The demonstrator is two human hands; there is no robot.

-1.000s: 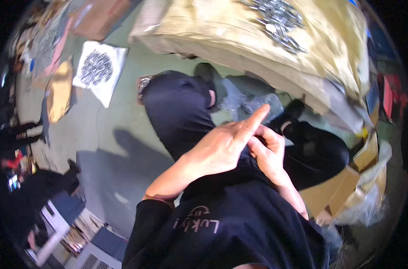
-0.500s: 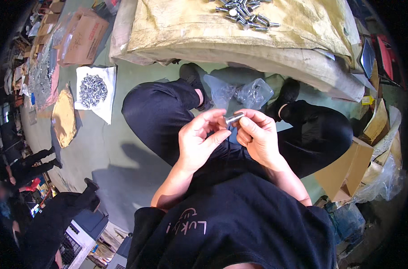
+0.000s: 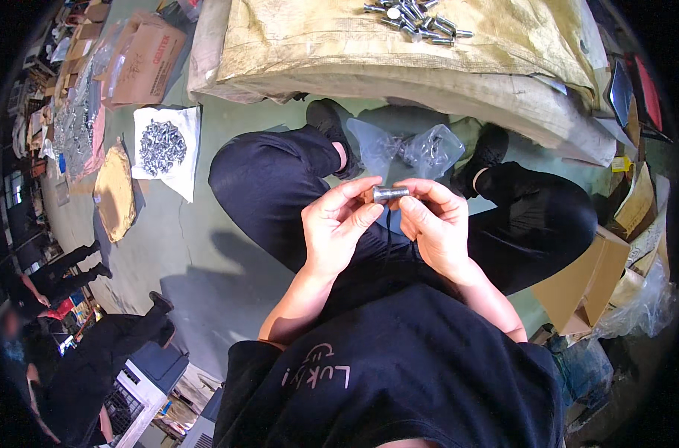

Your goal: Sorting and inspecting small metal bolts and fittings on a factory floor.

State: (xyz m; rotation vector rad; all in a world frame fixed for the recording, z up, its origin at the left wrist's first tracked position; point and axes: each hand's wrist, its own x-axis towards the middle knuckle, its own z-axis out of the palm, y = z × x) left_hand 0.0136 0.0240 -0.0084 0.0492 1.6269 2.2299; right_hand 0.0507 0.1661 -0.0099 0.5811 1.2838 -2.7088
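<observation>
Between my two hands a shiny metal bolt (image 3: 391,194) lies level, its wider head toward the left. My left hand (image 3: 333,228) pinches the head end with thumb and forefinger. At the other end, the thumb and fingers of my right hand (image 3: 438,228) grip the shank. Just beyond, a clear plastic bag (image 3: 431,151) with something metallic inside rests on the floor between my feet. Farther ahead, a loose pile of similar bolts (image 3: 408,13) lies on a yellowish woven cover (image 3: 302,45).
On the floor at left, many small metal parts (image 3: 162,148) are heaped on a white sheet (image 3: 186,175). Near them lie a tan packet (image 3: 114,196) and a cardboard box (image 3: 147,63). An open carton (image 3: 582,287) stands at right. Another person (image 3: 93,366) is at lower left.
The bolt has turned from a slant to level. My left fingers, looser around its head before, now pinch it. The whole view has shifted slightly.
</observation>
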